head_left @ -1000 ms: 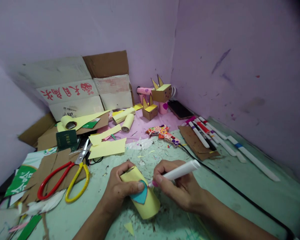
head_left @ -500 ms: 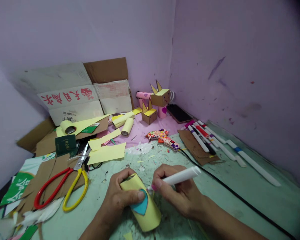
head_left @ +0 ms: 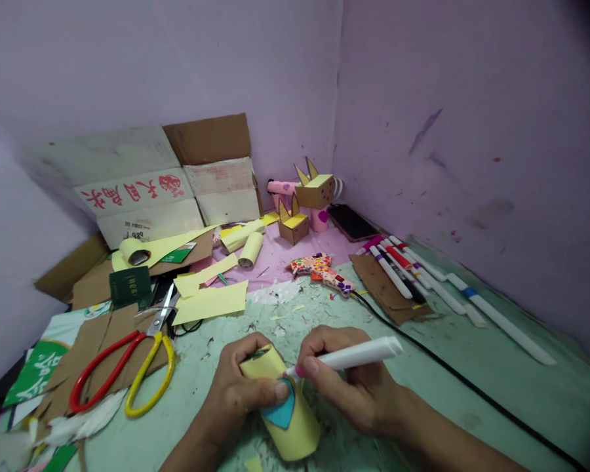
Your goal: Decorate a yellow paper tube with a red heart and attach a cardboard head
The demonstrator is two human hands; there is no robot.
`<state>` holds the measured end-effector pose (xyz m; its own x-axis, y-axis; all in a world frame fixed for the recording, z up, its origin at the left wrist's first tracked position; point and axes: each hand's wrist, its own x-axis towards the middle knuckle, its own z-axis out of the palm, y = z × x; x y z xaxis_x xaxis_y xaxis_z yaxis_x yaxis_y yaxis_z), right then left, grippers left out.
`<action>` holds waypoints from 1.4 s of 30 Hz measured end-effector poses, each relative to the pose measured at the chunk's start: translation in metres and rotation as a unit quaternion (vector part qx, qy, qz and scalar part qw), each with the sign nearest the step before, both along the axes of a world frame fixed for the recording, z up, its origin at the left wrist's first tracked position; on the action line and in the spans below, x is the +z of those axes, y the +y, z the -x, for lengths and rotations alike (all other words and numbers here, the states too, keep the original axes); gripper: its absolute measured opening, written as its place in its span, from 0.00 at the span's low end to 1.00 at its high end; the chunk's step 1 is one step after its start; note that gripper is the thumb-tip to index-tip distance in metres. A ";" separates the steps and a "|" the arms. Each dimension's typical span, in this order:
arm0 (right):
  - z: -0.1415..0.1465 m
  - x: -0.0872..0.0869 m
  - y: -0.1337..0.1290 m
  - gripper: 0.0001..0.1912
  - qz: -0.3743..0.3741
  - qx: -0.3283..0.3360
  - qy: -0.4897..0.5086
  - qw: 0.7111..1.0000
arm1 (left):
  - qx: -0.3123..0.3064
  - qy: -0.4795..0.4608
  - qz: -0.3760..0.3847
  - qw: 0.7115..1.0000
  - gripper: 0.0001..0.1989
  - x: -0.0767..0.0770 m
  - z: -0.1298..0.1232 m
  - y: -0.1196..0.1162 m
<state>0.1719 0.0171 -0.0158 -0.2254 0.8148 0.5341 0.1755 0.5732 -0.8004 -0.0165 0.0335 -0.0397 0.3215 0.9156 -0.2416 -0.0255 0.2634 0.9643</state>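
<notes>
Yellow paper tube [head_left: 301,438] grasped by left hand [head_left: 243,387], thumb on blue cutout [head_left: 281,415]; right hand [head_left: 351,383] pinches white marker [head_left: 364,353], tip at cutout's edge. Likely outlining; next stroke needs steady tube.

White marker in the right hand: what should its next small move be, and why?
Probably a short stroke of the white marker along the edge of the blue patch: the right hand has its tip at that edge, while the left hand grips the yellow tube.
</notes>
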 end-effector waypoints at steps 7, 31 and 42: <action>-0.001 -0.003 0.001 0.08 0.012 -0.006 0.011 1.000 | 0.007 -0.003 0.001 1.000 0.21 -0.001 0.001 0.000; -0.003 -0.004 -0.002 0.09 0.056 0.003 0.030 0.998 | 0.024 0.006 0.002 1.000 0.20 0.006 0.000 -0.002; -0.003 0.000 -0.002 0.08 0.044 -0.001 0.040 0.998 | 0.038 -0.015 0.003 0.999 0.19 0.004 -0.002 -0.002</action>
<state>0.1746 0.0149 -0.0158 -0.1834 0.8596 0.4770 0.1102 0.5001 -0.8589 -0.0144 0.0311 -0.0361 0.2574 0.9363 -0.2389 -0.0745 0.2657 0.9612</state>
